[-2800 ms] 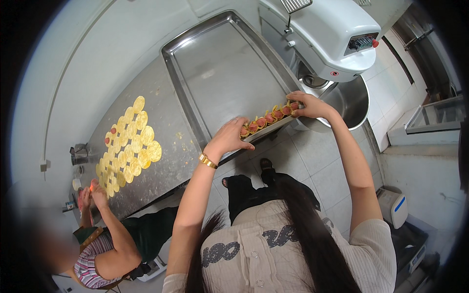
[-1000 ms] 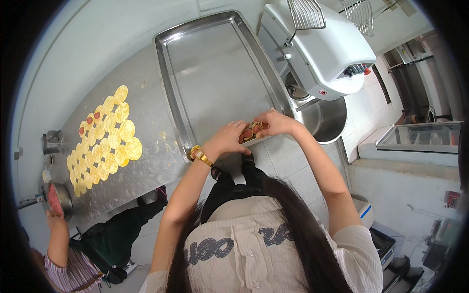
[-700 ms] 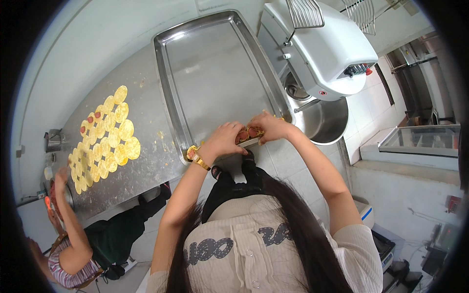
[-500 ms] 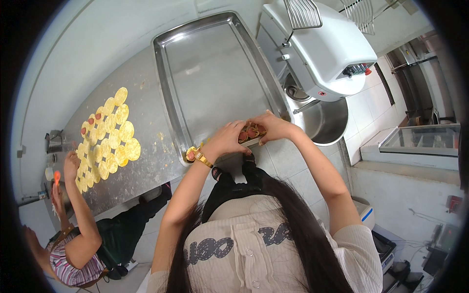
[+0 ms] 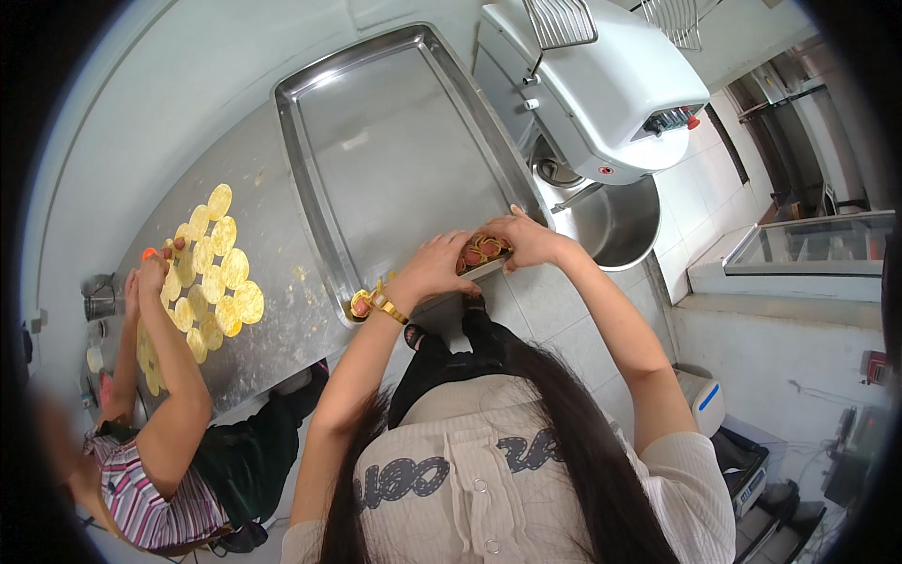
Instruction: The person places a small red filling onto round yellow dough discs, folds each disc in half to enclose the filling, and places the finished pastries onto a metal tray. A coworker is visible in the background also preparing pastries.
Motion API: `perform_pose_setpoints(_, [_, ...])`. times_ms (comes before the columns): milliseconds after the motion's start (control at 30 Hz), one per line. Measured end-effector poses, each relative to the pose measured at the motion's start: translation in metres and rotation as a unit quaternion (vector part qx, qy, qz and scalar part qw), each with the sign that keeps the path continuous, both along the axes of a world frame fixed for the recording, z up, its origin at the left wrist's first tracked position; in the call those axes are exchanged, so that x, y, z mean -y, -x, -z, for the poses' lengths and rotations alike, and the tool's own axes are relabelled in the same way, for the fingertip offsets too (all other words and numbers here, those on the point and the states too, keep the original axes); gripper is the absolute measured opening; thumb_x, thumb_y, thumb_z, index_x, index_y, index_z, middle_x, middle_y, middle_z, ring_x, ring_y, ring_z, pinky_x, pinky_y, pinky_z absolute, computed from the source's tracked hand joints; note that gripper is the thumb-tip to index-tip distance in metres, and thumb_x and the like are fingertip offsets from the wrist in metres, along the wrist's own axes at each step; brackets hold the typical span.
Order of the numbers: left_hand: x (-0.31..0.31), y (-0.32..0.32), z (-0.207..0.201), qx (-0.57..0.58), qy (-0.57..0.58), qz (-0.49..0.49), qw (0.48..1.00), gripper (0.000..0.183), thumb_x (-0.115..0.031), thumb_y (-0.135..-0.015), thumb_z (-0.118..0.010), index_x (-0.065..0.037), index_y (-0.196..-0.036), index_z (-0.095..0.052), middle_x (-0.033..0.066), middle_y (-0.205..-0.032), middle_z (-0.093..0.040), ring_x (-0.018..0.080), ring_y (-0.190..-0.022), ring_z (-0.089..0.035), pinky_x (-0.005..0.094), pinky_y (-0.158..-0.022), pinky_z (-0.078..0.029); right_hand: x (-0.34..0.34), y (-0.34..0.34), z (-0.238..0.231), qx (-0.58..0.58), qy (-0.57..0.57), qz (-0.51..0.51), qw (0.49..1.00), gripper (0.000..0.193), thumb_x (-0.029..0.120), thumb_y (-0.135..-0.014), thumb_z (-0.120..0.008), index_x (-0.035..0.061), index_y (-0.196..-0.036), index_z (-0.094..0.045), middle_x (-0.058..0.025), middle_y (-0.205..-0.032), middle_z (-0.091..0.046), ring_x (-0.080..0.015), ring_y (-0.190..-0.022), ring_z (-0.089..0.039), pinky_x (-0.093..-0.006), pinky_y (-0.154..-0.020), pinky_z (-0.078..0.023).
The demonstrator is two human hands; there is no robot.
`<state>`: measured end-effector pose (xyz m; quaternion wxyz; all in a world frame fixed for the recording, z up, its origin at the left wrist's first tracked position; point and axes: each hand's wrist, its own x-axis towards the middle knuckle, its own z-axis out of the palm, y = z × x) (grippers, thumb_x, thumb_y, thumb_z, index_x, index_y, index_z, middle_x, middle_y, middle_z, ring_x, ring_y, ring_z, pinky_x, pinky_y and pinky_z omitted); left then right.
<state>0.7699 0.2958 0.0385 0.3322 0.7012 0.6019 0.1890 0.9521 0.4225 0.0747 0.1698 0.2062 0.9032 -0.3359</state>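
Observation:
A row of small yellow dough rounds with reddish-brown filling [image 5: 483, 250] lies along the near edge of a large metal tray [image 5: 404, 169]. My left hand [image 5: 435, 269] curls around the row's left end, with the thumb on the near side. At the other end, my right hand [image 5: 526, 242] bends its fingers over the row, its thumb also toward me. My hands hide part of the row. Beside my left wrist, another filled dough round [image 5: 361, 305] shows in the tray's near left corner.
On the steel table [image 5: 282, 329], several flat yellow dough rounds [image 5: 225, 310] lie at the left, a few topped with reddish filling. A co-worker's hands [image 5: 150, 274] hold an orange-ended tool [image 5: 149, 254] over them. A white machine [image 5: 601, 85] with a steel bowl [image 5: 615, 226] stands right.
The view has shifted slightly, while my hands keep their hold on the row. The co-worker's hands have come together with the orange-ended tool over the flat dough rounds.

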Motion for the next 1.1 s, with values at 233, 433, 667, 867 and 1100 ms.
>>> perform_pose_setpoints(233, [-0.016,-0.007,0.001,0.024,0.053,0.036,0.998,0.090,-0.039,-0.058,-0.083,-0.002,-0.131,-0.044,0.0179,-0.126,-0.051,0.0354,-0.118,-0.048,0.0408,-0.100,-0.040,-0.012,-0.024,-0.001,-0.081,-0.001,0.075,0.994,0.095,0.011,-0.054,-0.081,0.0061,-0.139,-0.040,-0.0147,-0.130,-0.049,-0.0329,-0.115,-0.052,-0.0412,-0.105,-0.036])
perform_pose_setpoints(433, [-0.022,-0.012,0.003,0.012,0.002,0.032,0.999,0.090,-0.040,-0.057,-0.084,-0.002,-0.129,-0.044,0.0174,-0.126,-0.052,0.0352,-0.120,-0.048,0.0414,-0.101,-0.039,-0.022,-0.029,0.008,-0.004,0.054,0.123,0.991,0.099,0.010,-0.053,-0.083,0.0001,-0.140,-0.037,-0.0186,-0.125,-0.048,-0.0333,-0.113,-0.053,-0.0361,-0.095,-0.045])
perform_pose_setpoints(667, [-0.042,-0.022,-0.001,0.018,0.057,0.072,0.996,0.087,-0.042,-0.057,-0.084,-0.005,-0.127,-0.046,0.0171,-0.126,-0.053,0.0354,-0.120,-0.048,0.0422,-0.101,-0.039,-0.025,-0.021,0.003,0.046,0.039,0.119,0.991,0.087,0.011,-0.052,-0.085,-0.0017,-0.130,-0.049,-0.0182,-0.112,-0.056,-0.0326,-0.107,-0.056,-0.0365,-0.091,-0.047])
perform_pose_setpoints(867, [-0.037,-0.022,0.001,0.015,0.028,0.054,0.998,0.088,-0.043,-0.057,-0.084,-0.006,-0.128,-0.048,0.0176,-0.128,-0.052,0.0351,-0.120,-0.048,0.0424,-0.101,-0.039,-0.027,-0.023,0.006,0.030,0.035,0.111,0.993,0.075,0.010,-0.051,-0.085,-0.0003,-0.120,-0.058,-0.0173,-0.107,-0.059,-0.0318,-0.103,-0.058,-0.0370,-0.088,-0.049])
perform_pose_setpoints(1100, [-0.042,-0.023,0.005,0.039,0.029,0.063,0.997,0.093,-0.043,-0.056,-0.084,-0.006,-0.131,-0.045,0.0158,-0.130,-0.050,0.0337,-0.120,-0.047,0.0411,-0.102,-0.039,-0.030,-0.026,0.005,0.019,0.062,0.101,0.993,0.069,0.011,-0.051,-0.085,0.0022,-0.115,-0.061,-0.0163,-0.107,-0.059,-0.0318,-0.103,-0.057,-0.0371,-0.088,-0.048])
